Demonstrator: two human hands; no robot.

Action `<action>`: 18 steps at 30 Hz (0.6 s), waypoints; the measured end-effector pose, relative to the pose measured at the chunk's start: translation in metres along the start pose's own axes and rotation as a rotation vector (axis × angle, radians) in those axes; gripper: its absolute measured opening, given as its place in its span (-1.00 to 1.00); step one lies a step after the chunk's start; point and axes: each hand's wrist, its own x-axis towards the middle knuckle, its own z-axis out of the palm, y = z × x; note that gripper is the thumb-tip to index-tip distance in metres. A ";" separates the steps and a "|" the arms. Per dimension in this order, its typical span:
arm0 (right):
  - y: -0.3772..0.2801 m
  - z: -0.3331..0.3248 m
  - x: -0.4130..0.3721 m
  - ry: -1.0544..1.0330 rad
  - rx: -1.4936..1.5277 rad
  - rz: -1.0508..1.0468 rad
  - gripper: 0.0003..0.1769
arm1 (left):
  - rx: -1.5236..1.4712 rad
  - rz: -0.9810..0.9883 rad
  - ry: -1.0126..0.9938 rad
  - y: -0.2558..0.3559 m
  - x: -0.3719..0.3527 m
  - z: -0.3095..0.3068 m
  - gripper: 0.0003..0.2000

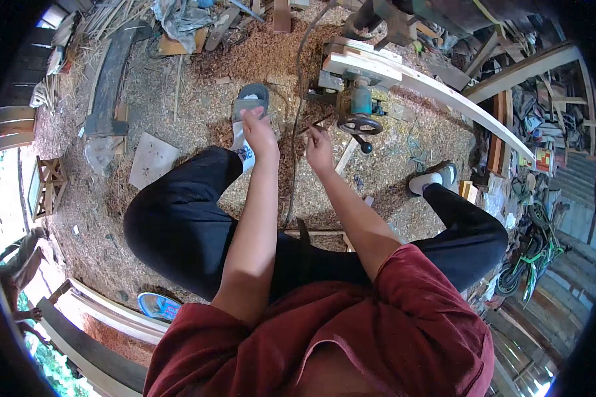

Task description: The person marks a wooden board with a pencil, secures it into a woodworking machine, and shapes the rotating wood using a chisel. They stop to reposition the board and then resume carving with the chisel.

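Both half-curled, grip unclear: left hand [261, 134] before slide sandal [255, 91], right hand [320, 148] at dark stick [325, 119] left of handwheel [360, 124].

Open gap between left hand [261, 135] and right hand [320, 151]; handwheel [359, 124] blocks way rightward.

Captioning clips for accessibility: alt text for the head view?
A person's bare left hand and right hand reach over a brown floor strewn with shavings, the right at a thin dark stick; whether the left holds anything is unclear. Ahead to the right are a teal metal machine with a round black handwheel and a long, pale wooden board.
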 end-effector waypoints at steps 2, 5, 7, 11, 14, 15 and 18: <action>-0.026 -0.019 -0.019 0.067 0.098 -0.190 -0.65 | -0.008 0.016 -0.001 0.007 -0.005 0.003 -0.42; -0.040 -0.037 -0.033 0.001 0.133 -0.160 -0.69 | -0.010 0.030 -0.019 0.018 -0.013 0.008 -0.47; -0.058 -0.052 -0.037 0.023 0.106 -0.274 -0.74 | -0.010 0.039 -0.046 0.027 -0.019 0.014 -0.48; -0.078 -0.093 -0.034 -0.087 0.176 -0.285 -0.88 | -0.060 0.149 -0.116 0.065 -0.047 0.034 -0.52; -0.122 -0.160 -0.043 -0.088 0.345 -0.264 -0.77 | -0.194 0.206 -0.133 0.092 -0.071 0.056 -0.57; -0.119 -0.174 -0.038 -0.029 0.355 -0.341 -0.67 | -0.169 0.250 -0.222 0.102 -0.079 0.060 -0.58; -0.156 -0.233 -0.034 -0.010 0.473 -0.196 -0.67 | -0.088 0.311 -0.342 0.159 -0.134 0.069 -0.63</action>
